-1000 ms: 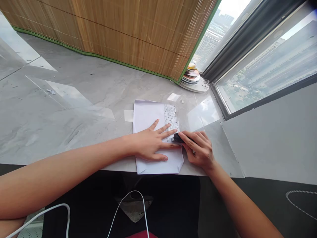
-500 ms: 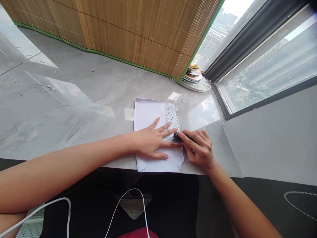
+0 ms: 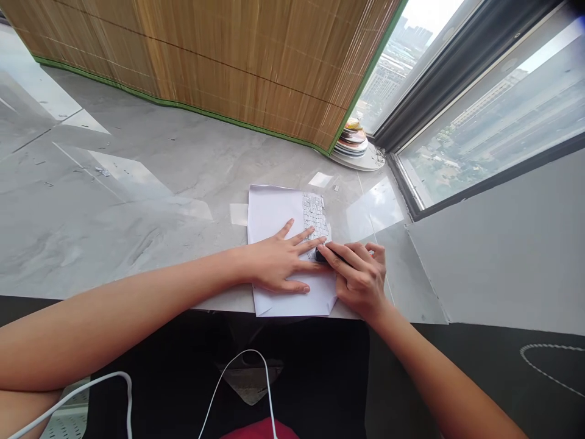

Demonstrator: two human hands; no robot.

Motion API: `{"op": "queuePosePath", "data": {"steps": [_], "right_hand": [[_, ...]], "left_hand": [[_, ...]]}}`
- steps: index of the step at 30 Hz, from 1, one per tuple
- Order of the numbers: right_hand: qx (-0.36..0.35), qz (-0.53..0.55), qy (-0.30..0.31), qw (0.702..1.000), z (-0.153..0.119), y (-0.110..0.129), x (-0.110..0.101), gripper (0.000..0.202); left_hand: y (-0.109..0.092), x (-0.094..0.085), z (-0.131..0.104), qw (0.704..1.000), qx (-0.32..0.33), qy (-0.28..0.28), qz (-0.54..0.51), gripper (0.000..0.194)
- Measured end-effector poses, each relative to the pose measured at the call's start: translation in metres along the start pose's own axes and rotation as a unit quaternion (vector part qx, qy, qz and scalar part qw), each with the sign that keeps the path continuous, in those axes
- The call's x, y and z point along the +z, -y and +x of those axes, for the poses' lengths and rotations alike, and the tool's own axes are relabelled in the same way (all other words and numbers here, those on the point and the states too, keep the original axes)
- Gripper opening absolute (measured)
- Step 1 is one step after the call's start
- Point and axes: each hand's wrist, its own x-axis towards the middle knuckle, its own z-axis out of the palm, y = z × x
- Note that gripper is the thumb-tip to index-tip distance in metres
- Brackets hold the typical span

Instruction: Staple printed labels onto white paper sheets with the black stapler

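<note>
A white sheet of paper lies at the counter's front edge, its lower corners creased. On its right part, a band of small dark-outlined pieces or marks is laid out in close rows. My left hand rests flat on the paper with fingers spread, the fingertips reaching over the band. My right hand is closed on a slim black hand tool, whose dark end touches the paper between my left fingers. My fingers hide much of the tool, so its exact kind does not show.
A bamboo mat with green edging stands across the back of the grey marbled counter. Stacked plates sit in the window corner. Small scraps lie at left. White cables hang below the edge.
My right hand has moved slightly left, taking the black tool's end further between my left fingers. The left hand stays flat on the paper. The view has shifted a little.
</note>
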Motion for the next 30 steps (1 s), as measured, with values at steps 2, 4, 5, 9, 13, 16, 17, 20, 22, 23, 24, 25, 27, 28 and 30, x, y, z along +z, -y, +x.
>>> {"op": "queuePosePath", "data": {"steps": [2,4,5,9,13,16,17,20,22,23,24,25,27,28,30], "right_hand": [[0.020,0.035,-0.025,0.999,-0.001,-0.002,0.002,0.058],[0.047,0.065,-0.051,0.995,-0.002,-0.006,0.003,0.052],[0.062,0.070,-0.066,0.993,-0.002,-0.007,0.003,0.048],[0.115,0.051,-0.105,0.987,-0.002,-0.009,0.004,0.037],[0.146,0.042,-0.127,0.980,-0.002,-0.011,0.008,0.034],[0.169,0.030,-0.139,0.975,-0.002,-0.013,0.012,0.035],[0.180,0.023,-0.142,0.973,-0.002,-0.014,0.014,0.035],[0.226,-0.001,-0.147,0.963,-0.001,-0.016,0.017,0.035],[0.252,-0.009,-0.145,0.957,-0.001,-0.017,0.019,0.036],[0.260,-0.009,-0.142,0.955,0.000,-0.017,0.019,0.037],[0.266,-0.006,-0.137,0.954,0.000,-0.017,0.020,0.038],[0.270,-0.003,-0.133,0.954,0.000,-0.017,0.020,0.038],[0.274,0.006,-0.127,0.953,0.001,-0.017,0.019,0.039],[0.274,0.011,-0.125,0.953,0.001,-0.016,0.019,0.040],[0.274,0.019,-0.124,0.954,0.001,-0.016,0.019,0.040]], "left_hand": [[0.000,-0.001,0.000,1.000,0.000,0.010,0.004,0.063],[0.001,-0.001,0.000,1.000,0.000,0.020,0.011,0.064],[0.001,-0.002,-0.001,1.000,0.001,0.023,0.013,0.064],[0.002,-0.005,-0.001,0.999,0.002,0.030,0.020,0.062],[0.004,-0.010,-0.003,0.998,0.003,0.051,0.025,0.064],[0.006,-0.013,-0.005,0.998,0.011,0.061,0.027,0.071],[0.007,-0.014,-0.005,0.998,0.014,0.061,0.027,0.074],[0.008,-0.016,-0.008,0.998,0.028,0.053,0.035,0.074],[0.007,-0.020,-0.011,0.997,0.040,0.036,0.050,0.066],[0.007,-0.022,-0.013,0.997,0.045,0.023,0.061,0.061],[0.007,-0.025,-0.014,0.996,0.047,0.007,0.073,0.055],[0.007,-0.028,-0.016,0.995,0.048,-0.011,0.083,0.050],[0.008,-0.033,-0.019,0.994,0.043,-0.044,0.093,0.044],[0.009,-0.035,-0.020,0.994,0.042,-0.052,0.090,0.042],[0.012,-0.037,-0.021,0.995,0.046,-0.042,0.074,0.042]]}}
